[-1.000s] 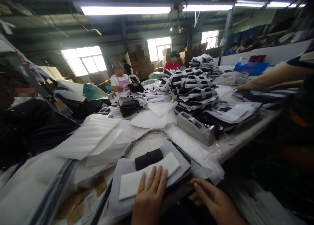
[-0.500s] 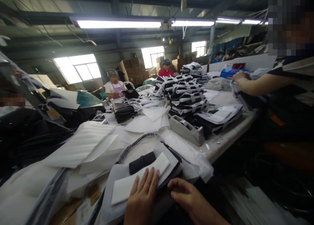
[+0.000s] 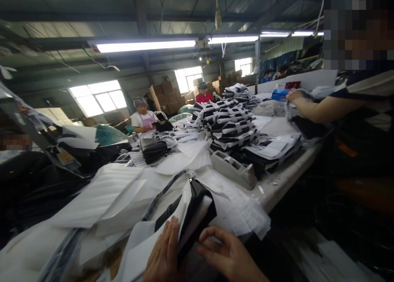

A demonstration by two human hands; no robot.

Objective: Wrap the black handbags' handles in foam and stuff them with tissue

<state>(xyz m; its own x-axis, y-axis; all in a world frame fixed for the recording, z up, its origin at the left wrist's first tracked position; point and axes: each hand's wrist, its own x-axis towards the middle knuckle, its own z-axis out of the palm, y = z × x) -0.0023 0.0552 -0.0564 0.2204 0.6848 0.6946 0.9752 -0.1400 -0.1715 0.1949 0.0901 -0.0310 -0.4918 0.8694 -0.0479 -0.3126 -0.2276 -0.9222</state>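
A black bag [image 3: 198,208] wrapped in white foam sheet lies at the near edge of the table, its right side tipped up. My left hand [image 3: 163,255] lies flat, fingers stretched, on the white foam sheet [image 3: 144,249] covering it. My right hand [image 3: 229,253] is just right of the bag, fingers curled at its lower edge, thumb and forefinger near the black flap. A wrapped strap [image 3: 164,191] curves away from the bag toward the middle of the table.
A grey tape dispenser [image 3: 234,169] sits beyond the bag. Loose white foam sheets [image 3: 101,191] cover the left. A tall stack of wrapped black bags [image 3: 234,122] stands mid-table. A person's arm [image 3: 320,107] reaches in at right; two more people work at the far end.
The bag's right side has been lifted and folded up from flat. My left hand slid left and down on the foam; my right hand moved up to the bag's edge. The view tilted upward.
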